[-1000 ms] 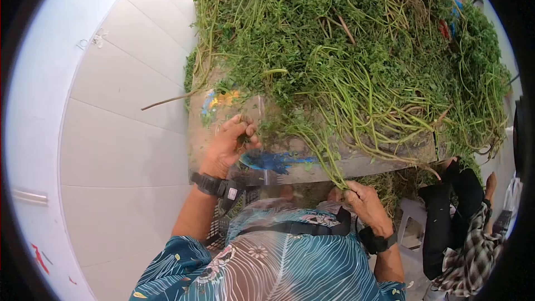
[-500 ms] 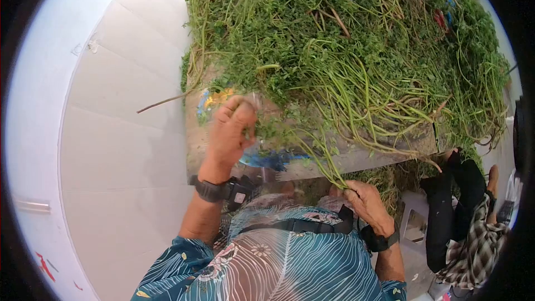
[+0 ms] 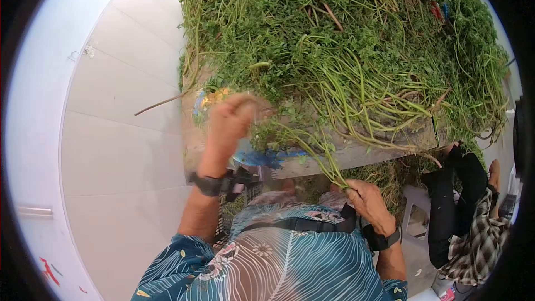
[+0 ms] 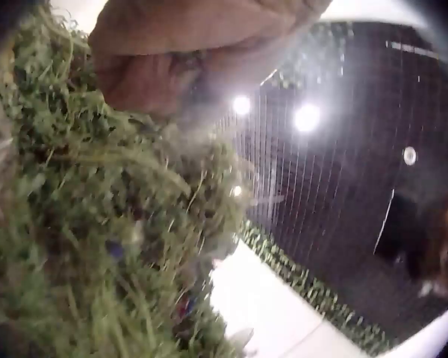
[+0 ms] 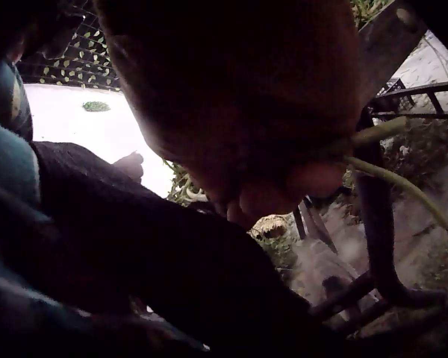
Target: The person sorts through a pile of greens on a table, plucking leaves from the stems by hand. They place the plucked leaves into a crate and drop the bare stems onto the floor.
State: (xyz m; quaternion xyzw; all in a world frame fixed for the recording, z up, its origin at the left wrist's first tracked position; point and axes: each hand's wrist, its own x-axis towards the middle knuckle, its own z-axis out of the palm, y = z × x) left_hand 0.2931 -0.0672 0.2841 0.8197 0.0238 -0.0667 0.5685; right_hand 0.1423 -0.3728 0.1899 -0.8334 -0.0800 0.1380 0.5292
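My right hand (image 3: 369,203) grips the lower ends of a few long green stems (image 3: 329,167) at the table's front edge. Their leafy tops (image 3: 278,134) lie over the table to the left. In the right wrist view, stem ends (image 5: 381,134) stick out past the dark fingers. My left hand (image 3: 229,125), blurred, hovers over the table's front left part with curled fingers, left of those tops; I cannot tell whether it holds anything. The left wrist view shows this hand (image 4: 187,56) above the big heap of leafy greens (image 3: 267,33).
The heap spreads over the table (image 3: 362,153) and hangs past its right side. One long brown stem (image 3: 159,103) juts off the left edge. A seated person's dark-trousered leg (image 3: 440,217) and a pale stool (image 3: 415,212) are at right. A black crate (image 3: 223,223) stands below the table.
My left hand has turned over and risen slightly up and left in the head view, its fingers now facing away. The right hand keeps its grip on the stems in nearly the same place.
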